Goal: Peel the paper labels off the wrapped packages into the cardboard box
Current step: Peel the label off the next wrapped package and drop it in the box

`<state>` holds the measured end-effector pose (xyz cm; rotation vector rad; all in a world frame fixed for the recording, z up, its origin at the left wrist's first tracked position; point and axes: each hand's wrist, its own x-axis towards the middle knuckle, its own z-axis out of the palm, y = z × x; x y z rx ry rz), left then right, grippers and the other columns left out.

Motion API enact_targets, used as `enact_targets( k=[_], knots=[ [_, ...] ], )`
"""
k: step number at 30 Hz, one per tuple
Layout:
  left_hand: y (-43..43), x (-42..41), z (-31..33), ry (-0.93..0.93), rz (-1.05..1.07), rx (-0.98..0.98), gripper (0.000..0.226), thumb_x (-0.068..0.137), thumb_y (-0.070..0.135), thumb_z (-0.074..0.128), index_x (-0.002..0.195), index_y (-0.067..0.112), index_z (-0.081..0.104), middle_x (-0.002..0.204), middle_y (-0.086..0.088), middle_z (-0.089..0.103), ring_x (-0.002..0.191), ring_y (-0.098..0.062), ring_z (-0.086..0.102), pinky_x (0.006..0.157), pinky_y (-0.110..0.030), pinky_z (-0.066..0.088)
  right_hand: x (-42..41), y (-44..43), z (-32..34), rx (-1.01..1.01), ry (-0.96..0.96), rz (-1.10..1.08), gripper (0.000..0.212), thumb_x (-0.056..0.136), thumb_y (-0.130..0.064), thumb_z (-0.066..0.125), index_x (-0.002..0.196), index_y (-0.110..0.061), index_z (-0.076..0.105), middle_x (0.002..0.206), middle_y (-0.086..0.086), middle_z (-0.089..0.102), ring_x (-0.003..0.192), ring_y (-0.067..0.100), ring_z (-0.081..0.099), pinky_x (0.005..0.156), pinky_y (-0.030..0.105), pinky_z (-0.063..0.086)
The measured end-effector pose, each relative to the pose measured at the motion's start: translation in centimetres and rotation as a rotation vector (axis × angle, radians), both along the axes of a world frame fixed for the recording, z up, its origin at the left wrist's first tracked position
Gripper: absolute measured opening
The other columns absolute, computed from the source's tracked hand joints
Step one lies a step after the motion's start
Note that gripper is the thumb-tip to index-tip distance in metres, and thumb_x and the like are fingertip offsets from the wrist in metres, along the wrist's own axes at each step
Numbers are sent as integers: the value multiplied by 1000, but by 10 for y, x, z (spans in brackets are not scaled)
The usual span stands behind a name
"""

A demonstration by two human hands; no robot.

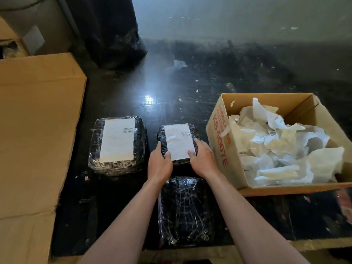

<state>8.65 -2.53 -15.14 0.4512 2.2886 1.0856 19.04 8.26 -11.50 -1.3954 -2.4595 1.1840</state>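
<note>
Left hand [159,164]: grips middle package [162,135], thumb at label [179,144] edge.
Right hand [204,159]: grips its right side.
Cardboard box [219,141]: torn paper [276,149] inside.

Two bare forearms, uncovered as far as visible. L hand [159,164] & R hand [204,159] bare too; backs, knuckles & thumbs show.

White-labelled black package [162,139], paper-filled cardboard box [219,143]
</note>
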Motion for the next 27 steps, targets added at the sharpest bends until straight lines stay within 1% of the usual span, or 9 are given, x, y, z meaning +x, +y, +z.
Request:
enact_targets(
  k=[3, 7, 10, 12, 13, 16, 19, 23, 27],
  knots=[
    [8, -11, -7, -57, 46, -8, 61, 106, 22, 42, 162, 22, 18, 159, -8, 39, 143, -25, 40, 111, -36, 34, -12, 11, -11, 15, -57, 11, 47, 104, -15, 50, 150, -15, 44, 161, 8, 37, 148, 25, 33, 119, 36, 25],
    [12, -23, -19, -84, 58, -36, 61, 103, 23, 39, 160, 38, 22, 134, -14, 63, 108, -30, 63, 79, -34, 47, -16, 15, -21, 34, -53, -32, 46, 98, -9, 55, 144, -16, 53, 149, 3, 50, 136, 26, 48, 113, 41, 38],
    [13, -29, -28, -110, 49, -18, 61, 100, 27, 39, 157, 45, 25, 126, -15, 68, 102, -37, 65, 66, -33, 43, -16, 20, -26, 21, -62, -76, 46, 95, -10, 58, 140, -17, 56, 145, 1, 54, 130, 24, 52, 107, 40, 44],
    [13, -30, -26, -122, 41, 15, 62, 99, 27, 40, 156, 46, 27, 137, -8, 63, 100, -30, 66, 75, -36, 50, -19, 24, -27, 15, -89, -92, 45, 93, -12, 60, 138, -17, 57, 140, 4, 55, 125, 25, 54, 100, 37, 45],
    [13, -30, -26, -121, 41, 36, 62, 99, 27, 42, 156, 45, 28, 146, -3, 57, 110, -29, 64, 87, -40, 53, -22, 28, -26, 24, -100, -98, 45, 93, -13, 60, 138, -16, 57, 137, 5, 56, 123, 26, 55, 99, 37, 46],
    [14, -31, -22, -131, 63, 62, 61, 101, 27, 46, 158, 41, 28, 159, 5, 42, 143, -21, 43, 113, -42, 38, -36, 39, -25, 59, -102, -103, 45, 95, -17, 61, 139, -15, 54, 134, 6, 55, 123, 28, 53, 100, 40, 46],
    [16, -32, -23, -117, 53, 82, 59, 104, 28, 45, 159, 38, 26, 160, 4, 39, 147, -19, 37, 114, -38, 32, -55, 54, -29, 80, -78, -48, 43, 96, -17, 61, 138, -14, 55, 135, 8, 56, 126, 30, 52, 105, 41, 44],
    [18, -39, -30, -100, 14, 105, 60, 104, 24, 46, 158, 39, 27, 157, 3, 45, 143, -18, 42, 106, -31, 35, -73, 75, -36, 96, -136, 43, 50, 101, -20, 52, 151, -15, 44, 152, 8, 44, 140, 32, 38, 119, 44, 29],
    [17, -43, -35, -170, 55, 193, 61, 103, 19, 51, 156, 39, 31, 156, 9, 42, 139, -2, 37, 110, -27, 36, -84, 86, -44, 116, -150, 74, 36, 100, -19, 49, 133, -21, 63, 140, 4, 54, 131, 33, 40, 108, 41, 36]
  ],
)
